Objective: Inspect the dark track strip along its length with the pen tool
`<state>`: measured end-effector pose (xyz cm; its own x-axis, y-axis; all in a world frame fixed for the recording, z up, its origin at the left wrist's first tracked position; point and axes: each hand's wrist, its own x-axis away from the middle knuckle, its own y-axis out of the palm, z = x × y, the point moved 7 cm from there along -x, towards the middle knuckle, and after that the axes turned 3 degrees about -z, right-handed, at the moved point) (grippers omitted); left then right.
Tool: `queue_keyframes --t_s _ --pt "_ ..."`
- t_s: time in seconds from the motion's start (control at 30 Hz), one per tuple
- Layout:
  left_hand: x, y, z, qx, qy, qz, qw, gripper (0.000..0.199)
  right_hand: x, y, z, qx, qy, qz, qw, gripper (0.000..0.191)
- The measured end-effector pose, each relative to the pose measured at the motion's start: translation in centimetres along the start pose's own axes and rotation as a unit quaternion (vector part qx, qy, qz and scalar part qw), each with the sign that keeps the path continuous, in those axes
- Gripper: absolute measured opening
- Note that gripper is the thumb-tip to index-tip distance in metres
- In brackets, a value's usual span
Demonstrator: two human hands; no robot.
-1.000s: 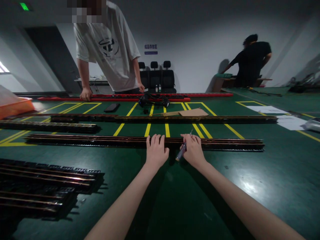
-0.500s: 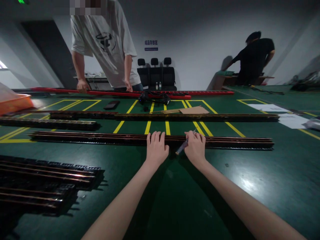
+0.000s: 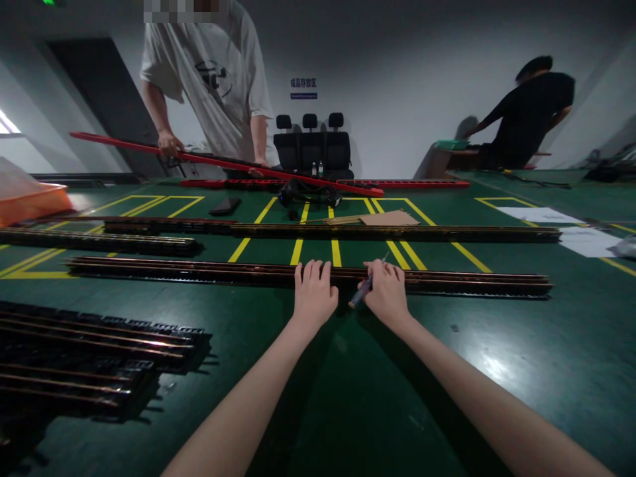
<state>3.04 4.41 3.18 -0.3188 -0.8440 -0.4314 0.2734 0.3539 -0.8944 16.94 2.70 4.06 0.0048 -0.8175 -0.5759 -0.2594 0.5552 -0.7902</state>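
A long black rail (image 3: pixel 189 270) with copper-coloured strips lies crosswise on the green table in front of me. My left hand (image 3: pixel 314 298) rests over its middle, fingers laid across the top and thumb on the near side, holding it. Just to the right, my right hand (image 3: pixel 387 291) is closed round a screwdriver (image 3: pixel 360 294) with a translucent handle. The handle sticks out toward the lower left and the thin shaft shows above the fingers. Where its tip meets the rail is hard to make out.
More black rails (image 3: pixel 99 338) lie at the left front, and others (image 3: pixel 397 232) farther back. Beyond are a brown cardboard piece (image 3: pixel 390 218), a phone (image 3: pixel 225 206), papers (image 3: pixel 589 241) and an orange bin (image 3: pixel 34 202). A co-worker (image 3: pixel 213 86) opposite holds a red rail (image 3: pixel 213 159); another person (image 3: pixel 534 112) stands back right.
The co-worker opposite has lifted the left end of a red rail off the table, so it now slants. My hands stay at nearly the same place on the black rail.
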Motion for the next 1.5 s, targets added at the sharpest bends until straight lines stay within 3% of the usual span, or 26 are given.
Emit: queue_keyframes --t_s 0.3,0.53,0.7,0.8,1.03,1.27,1.5 --pt "0.0 0.0 0.0 0.000 -0.001 0.007 1.000 0.046 0.5 -1.0 0.7 0.006 0.066 0.035 0.997 0.028" --pt "0.0 0.0 0.0 -0.002 -0.003 0.005 1.000 0.045 0.5 -0.3 -0.4 -0.035 -0.038 0.012 0.999 0.024" --pt "0.0 0.0 -0.1 -0.005 0.002 0.009 1.000 0.045 0.2 0.2 -0.3 -0.013 -0.007 -0.010 1.000 0.018" --pt "0.0 -0.1 -0.1 -0.007 0.002 0.009 1.000 0.046 0.3 0.3 -0.7 0.011 -0.007 -0.015 1.000 0.024" --pt "0.0 -0.3 0.0 -0.003 0.002 -0.002 1.000 0.048 0.7 -0.9 0.6 0.018 0.058 0.041 0.997 0.031" --pt "0.0 0.1 -0.1 -0.005 0.008 0.007 1.000 0.045 0.6 -0.3 0.0 -0.055 -0.032 0.012 0.998 0.028" --pt "0.0 0.1 0.0 -0.003 0.003 -0.003 1.000 0.045 0.3 0.2 -0.3 -0.008 0.001 -0.001 1.000 0.021"
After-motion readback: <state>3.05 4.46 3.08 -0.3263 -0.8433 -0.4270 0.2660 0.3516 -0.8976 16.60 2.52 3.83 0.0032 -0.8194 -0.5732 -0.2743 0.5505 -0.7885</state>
